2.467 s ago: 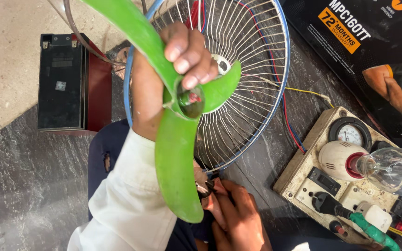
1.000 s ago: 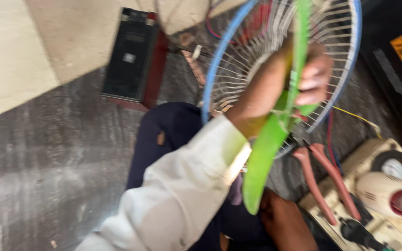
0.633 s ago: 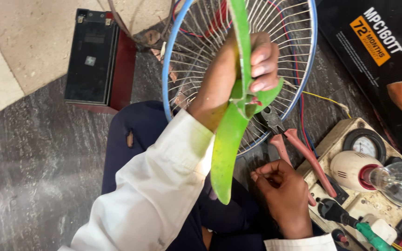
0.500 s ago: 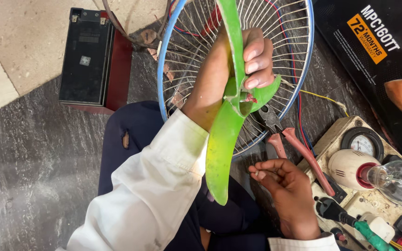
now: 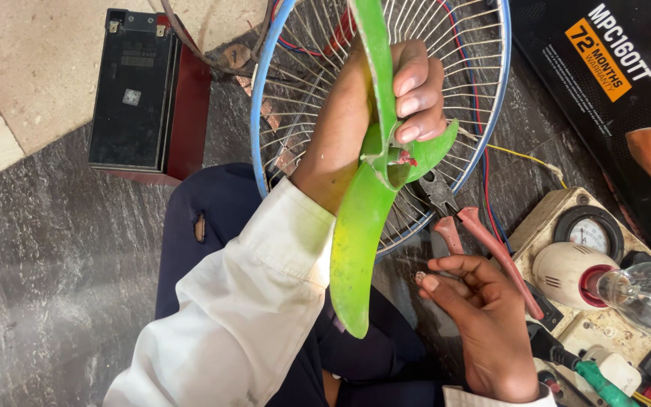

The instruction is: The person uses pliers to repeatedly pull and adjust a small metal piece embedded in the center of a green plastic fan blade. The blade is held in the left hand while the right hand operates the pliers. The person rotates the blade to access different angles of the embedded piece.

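The left hand (image 5: 386, 113) has its grip closed around the hub of a green fan blade (image 5: 363, 226), raised over the wire fan guard (image 5: 484, 136). The right hand (image 5: 484, 316) hovers half-curled, holding nothing, beside red-handled pliers (image 5: 476, 234) on the floor.

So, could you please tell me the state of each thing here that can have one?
Left hand: closed around the hub of the green fan blade, held up off the floor.
Right hand: fingers curled, pinching a small object I cannot identify.
Pliers: lying on the floor, unheld.
Wire fan guard: detached, lying flat.
Bulb: unlit.
Black battery: standing on the floor.
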